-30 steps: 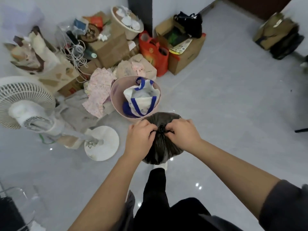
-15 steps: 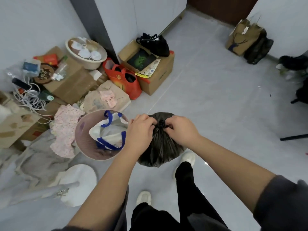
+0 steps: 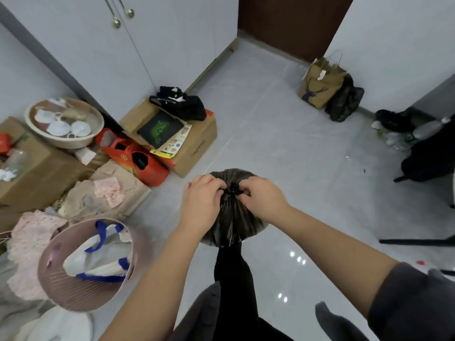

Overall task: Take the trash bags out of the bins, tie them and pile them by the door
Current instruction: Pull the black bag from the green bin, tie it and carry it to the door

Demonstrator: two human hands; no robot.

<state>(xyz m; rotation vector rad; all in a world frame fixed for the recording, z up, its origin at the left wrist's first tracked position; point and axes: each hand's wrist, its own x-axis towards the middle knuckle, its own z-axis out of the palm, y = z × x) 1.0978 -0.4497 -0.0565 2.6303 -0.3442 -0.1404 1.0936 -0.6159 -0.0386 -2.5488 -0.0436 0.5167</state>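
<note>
— That black trash bag point(image 3: 234, 217), how do you reckon it handles?

— Soft and crinkly, thin plastic. It bulges round below the neck, so I'd judge there's something in it, but it hangs in the air between the two hands without dragging them down, so probably light. Slippery film, though; I'd hold it by the gathered neck, just under the knot point(image 3: 232, 188), never by the belly, where the skin could tear.

— And the hands?

— Both closed on the bag's top. The left hand point(image 3: 202, 203) is curled around the bunched plastic on one side of the knot, the right hand point(image 3: 263, 200) pinches the other side with its fingertips. They sit close together, the knot between them.

— What does the bag look like?

— Dark, almost black, with a dull sheen and fine pleats running down from the knot where the plastic is drawn tight. The knot itself is a small hard lump; whether it's fully cinched I can't tell.

— Where is it, exactly?

— Held up in front of the person, above the pale tiled floor point(image 3: 283, 148), clear of the pink bin point(image 3: 73, 294) down to the left, which holds a white bag with blue handles point(image 3: 98, 262). The brown door point(image 3: 290, 23) is well apart, at the far end, where another dark bag point(image 3: 344, 102) rests beside a brown paper bag point(image 3: 320, 82).
</note>
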